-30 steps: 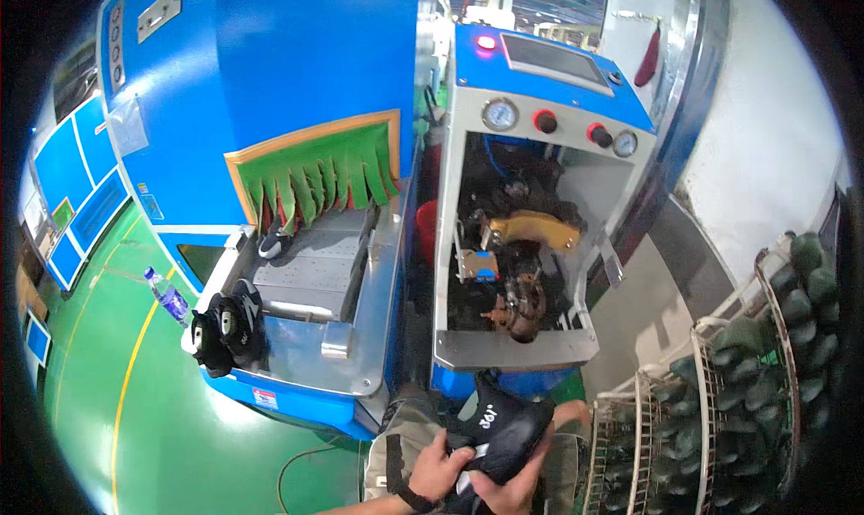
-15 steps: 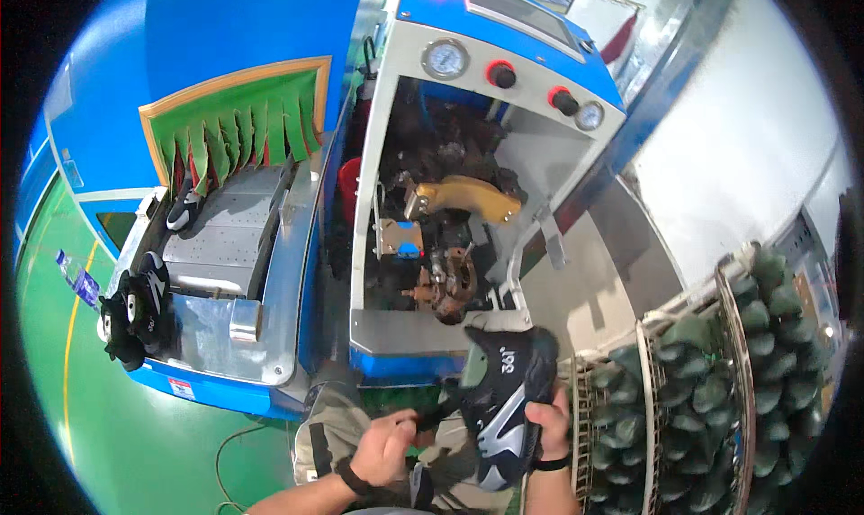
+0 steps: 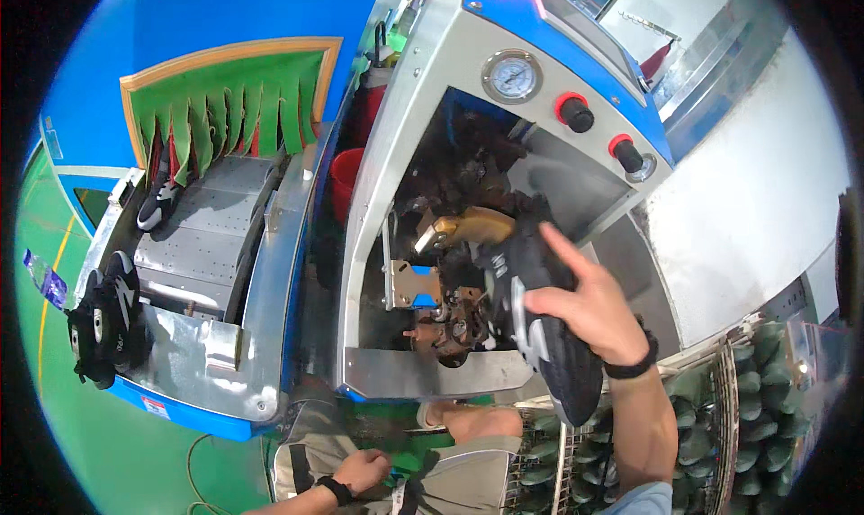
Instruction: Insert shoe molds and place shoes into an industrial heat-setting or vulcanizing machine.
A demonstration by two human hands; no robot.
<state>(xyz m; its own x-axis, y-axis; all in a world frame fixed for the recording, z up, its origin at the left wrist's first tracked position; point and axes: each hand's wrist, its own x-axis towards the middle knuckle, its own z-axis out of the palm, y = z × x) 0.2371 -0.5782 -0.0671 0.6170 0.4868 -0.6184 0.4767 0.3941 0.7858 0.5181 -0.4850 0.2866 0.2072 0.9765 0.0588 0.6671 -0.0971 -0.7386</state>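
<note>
My right hand [image 3: 589, 303] grips a black sneaker [image 3: 531, 290] with grey-white side stripes, thumb and index finger spread along its side. The sneaker is tilted at the front opening of a blue and grey machine [image 3: 432, 362], its toe toward me. Behind the sneaker, a yellow curved part [image 3: 472, 224] and a rusty metal clamp [image 3: 450, 326] sit inside the machine; the sneaker partly covers the yellow part. Low over my lap, my left hand [image 3: 362, 472] has its fingers curled, and whatever may be in them is hidden.
Left of the machine, a conveyor [image 3: 216, 209] runs under a green strip curtain [image 3: 229, 96], with one shoe [image 3: 160, 200] on it. Black sneakers [image 3: 112, 317] rest on its near left corner beside a plastic bottle [image 3: 45, 279]. A rack [image 3: 729, 407] of dark green shoe-shaped pieces stands at lower right.
My right hand has carried the sneaker up and forward to the machine's opening. My left hand has left the sneaker and dropped toward my lap. The view has shifted closer to the machine.
</note>
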